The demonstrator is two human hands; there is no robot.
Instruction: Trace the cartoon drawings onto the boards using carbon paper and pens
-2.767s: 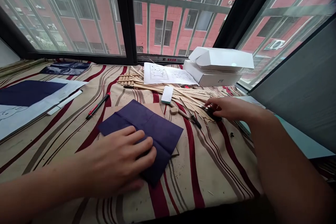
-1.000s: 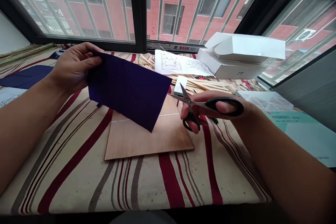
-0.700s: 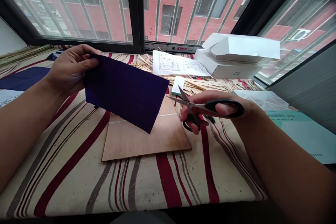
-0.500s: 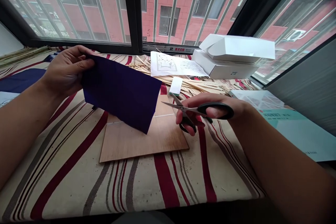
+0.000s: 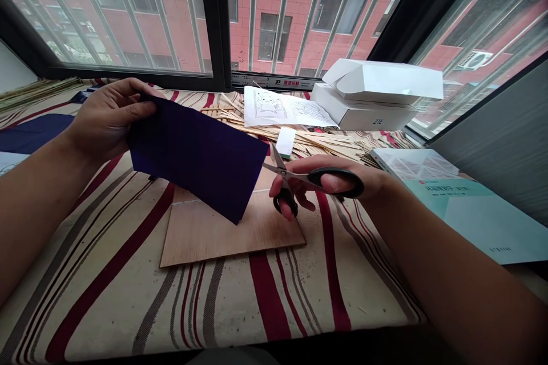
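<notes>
My left hand [image 5: 107, 120] holds up a folded sheet of dark purple paper [image 5: 197, 159] by its left end, and the sheet slants down to the right. My right hand [image 5: 325, 182] grips black-handled scissors [image 5: 286, 174] with the blades partly open. Their tips sit right next to the paper's right edge, though I cannot tell whether they touch it. Below the paper lies a thin plywood board [image 5: 240, 234], partly hidden by the sheet and my right hand.
A striped cloth [image 5: 85, 274] covers the window ledge. Thin wooden sticks [image 5: 325, 142], a white block [image 5: 285, 142] and a printed line drawing [image 5: 286, 108] lie behind the board. White boxes [image 5: 363, 108] stand back right, and a teal book [image 5: 454, 199] lies at right.
The paper, earlier flat on the board under my left hand, is now lifted in that hand. My right hand has taken up the scissors and moved them left, close to the paper.
</notes>
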